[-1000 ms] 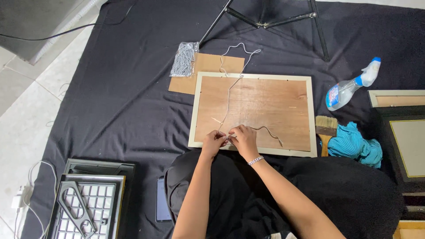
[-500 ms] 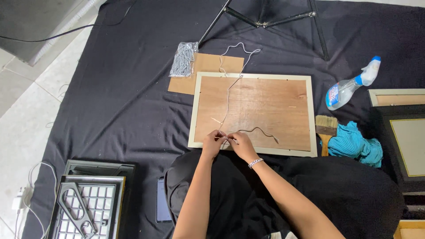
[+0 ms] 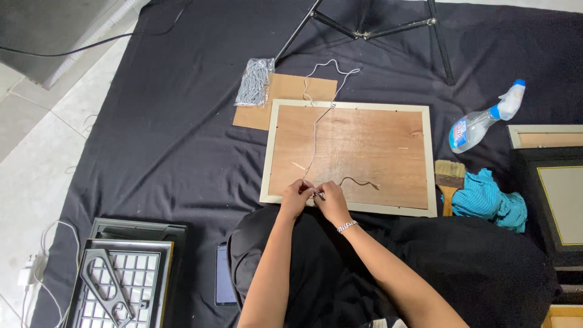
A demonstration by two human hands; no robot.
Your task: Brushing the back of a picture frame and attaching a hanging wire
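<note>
Both hands meet at the near edge of the picture frame (image 3: pixel 347 106), which lies face down on the black cloth (image 3: pixel 158 140). The left hand (image 3: pixel 296 197) and right hand (image 3: pixel 331 201) each pinch the white cord (image 3: pixel 314 130) between closed fingertips. The cord runs far across the wooden backing to a cardboard sheet (image 3: pixel 285 91). At far right lies a spray bottle (image 3: pixel 483 118).

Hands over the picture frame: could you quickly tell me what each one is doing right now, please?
Left hand: fingers pinched shut on the white cord.
Right hand: fingers closed on the same cord, beside the left.
</note>
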